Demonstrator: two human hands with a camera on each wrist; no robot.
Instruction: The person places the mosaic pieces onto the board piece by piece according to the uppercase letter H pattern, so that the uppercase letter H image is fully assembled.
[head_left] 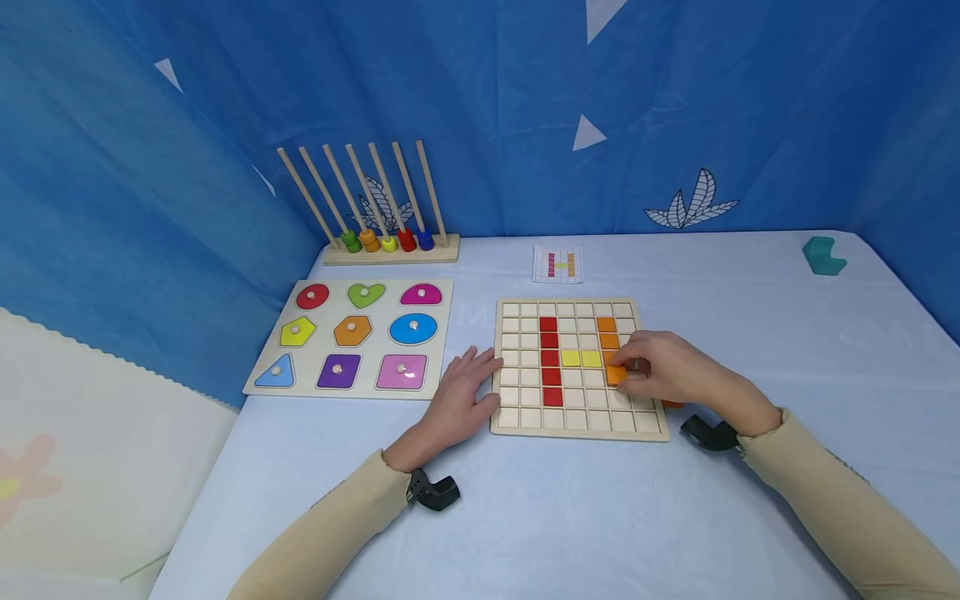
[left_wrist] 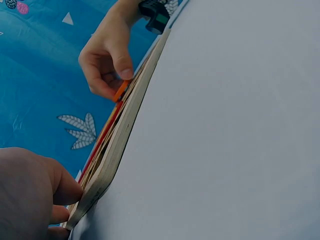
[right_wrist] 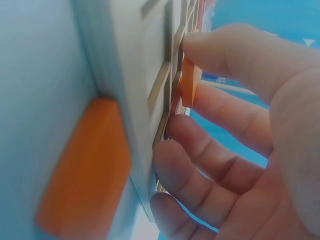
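A wooden grid board (head_left: pixel 521 423) lies flat in the middle of the table. Red tiles (head_left: pixel 550 358) fill a column on its left side, two yellow tiles (head_left: pixel 581 358) lie side by side in the middle, and orange tiles (head_left: pixel 607 332) stand in a column to the right. My right hand (head_left: pixel 667 367) pinches an orange tile (right_wrist: pixel 187 82) between thumb and index finger, over the lower end of the orange column. My left hand (head_left: pixel 462 398) rests at the board's left edge with fingers extended, the fingertips touching it in the left wrist view.
Another orange tile (right_wrist: pixel 87 175) lies beside the board's right edge, partly under my right hand. A pattern card (head_left: pixel 557 265) is behind the board. To the left are a shape puzzle (head_left: pixel 251 367) and a peg stand (head_left: pixel 390 254). A green block (head_left: pixel 823 257) sits at the far right.
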